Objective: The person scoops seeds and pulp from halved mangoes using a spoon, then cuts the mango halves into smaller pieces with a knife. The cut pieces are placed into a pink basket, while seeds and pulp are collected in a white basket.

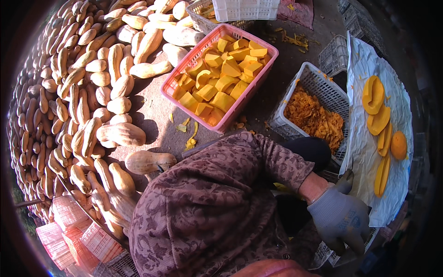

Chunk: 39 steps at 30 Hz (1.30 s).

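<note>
My left hand (341,218), in a grey knit glove with darker fingertips, is held over the edge of a whitish plastic sheet (360,145). Its fingers are spread, and no object shows in them. On the sheet lie several peeled, hollowed pieces of orange squash (373,95), with a rounded piece (398,145) beside them. A grey plastic crate (309,72) beside the sheet holds stringy orange pulp (313,112). My right hand is out of view; my body and face cover that side.
A pink plastic crate (251,100) of cut squash chunks (221,74) stands on the ground beyond my sleeve. Whole tan squash (121,134) spread widely at left. Peel scraps (192,138) litter the floor. Stacked crates (100,242) sit at lower left; a white crate (246,9) stands at top.
</note>
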Each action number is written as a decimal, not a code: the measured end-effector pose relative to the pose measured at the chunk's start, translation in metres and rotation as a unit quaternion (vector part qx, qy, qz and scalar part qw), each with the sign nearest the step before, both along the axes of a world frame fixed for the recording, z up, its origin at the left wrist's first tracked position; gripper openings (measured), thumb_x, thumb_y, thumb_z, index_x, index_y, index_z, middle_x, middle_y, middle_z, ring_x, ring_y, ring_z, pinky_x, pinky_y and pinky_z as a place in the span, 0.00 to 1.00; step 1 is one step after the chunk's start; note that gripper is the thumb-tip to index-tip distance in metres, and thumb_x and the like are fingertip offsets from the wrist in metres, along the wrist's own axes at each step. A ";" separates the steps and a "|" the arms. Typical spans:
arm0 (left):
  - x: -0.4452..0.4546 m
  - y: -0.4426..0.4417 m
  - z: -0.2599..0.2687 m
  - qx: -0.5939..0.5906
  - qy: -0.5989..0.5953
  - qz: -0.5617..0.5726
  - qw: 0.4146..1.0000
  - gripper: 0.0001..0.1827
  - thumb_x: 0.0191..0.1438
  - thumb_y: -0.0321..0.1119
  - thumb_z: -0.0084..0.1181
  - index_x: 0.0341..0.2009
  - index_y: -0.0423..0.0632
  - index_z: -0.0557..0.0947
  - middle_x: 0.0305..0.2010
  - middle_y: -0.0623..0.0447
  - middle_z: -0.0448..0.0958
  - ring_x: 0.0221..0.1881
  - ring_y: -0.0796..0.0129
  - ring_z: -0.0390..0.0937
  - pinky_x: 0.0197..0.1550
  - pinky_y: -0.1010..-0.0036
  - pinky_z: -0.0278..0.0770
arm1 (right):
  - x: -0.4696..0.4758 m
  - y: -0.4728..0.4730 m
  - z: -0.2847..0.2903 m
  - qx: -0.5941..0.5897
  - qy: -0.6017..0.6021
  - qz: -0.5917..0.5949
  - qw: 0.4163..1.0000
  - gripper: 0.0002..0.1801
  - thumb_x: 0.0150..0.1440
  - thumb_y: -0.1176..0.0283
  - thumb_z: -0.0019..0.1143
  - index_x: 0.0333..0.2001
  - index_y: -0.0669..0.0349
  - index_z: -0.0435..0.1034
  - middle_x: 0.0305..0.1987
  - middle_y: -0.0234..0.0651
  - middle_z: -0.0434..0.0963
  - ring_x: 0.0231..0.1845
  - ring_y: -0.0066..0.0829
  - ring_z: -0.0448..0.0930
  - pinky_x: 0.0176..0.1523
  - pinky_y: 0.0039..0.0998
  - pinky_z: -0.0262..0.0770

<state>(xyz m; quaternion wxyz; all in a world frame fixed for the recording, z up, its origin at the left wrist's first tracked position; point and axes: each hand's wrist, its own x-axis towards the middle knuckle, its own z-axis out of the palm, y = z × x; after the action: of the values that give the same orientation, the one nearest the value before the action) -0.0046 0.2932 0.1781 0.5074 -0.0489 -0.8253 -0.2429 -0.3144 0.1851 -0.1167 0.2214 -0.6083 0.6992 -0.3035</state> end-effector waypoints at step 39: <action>-0.010 0.037 0.041 -0.057 -0.037 -0.060 0.996 0.19 0.51 0.43 0.54 0.46 0.49 0.79 0.41 0.47 0.77 0.41 0.57 0.78 0.40 0.62 0.76 | 0.047 -0.014 0.038 -0.082 0.110 -0.043 0.990 0.18 0.66 0.57 0.44 0.45 0.59 0.74 0.39 0.53 0.79 0.41 0.58 0.78 0.42 0.48 0.75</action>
<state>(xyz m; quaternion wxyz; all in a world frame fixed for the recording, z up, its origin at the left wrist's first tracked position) -0.0143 0.3298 0.2190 0.4572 -0.1186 -0.8517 -0.2269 -0.2672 0.1713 -0.0789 0.0790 -0.6239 0.7173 -0.3000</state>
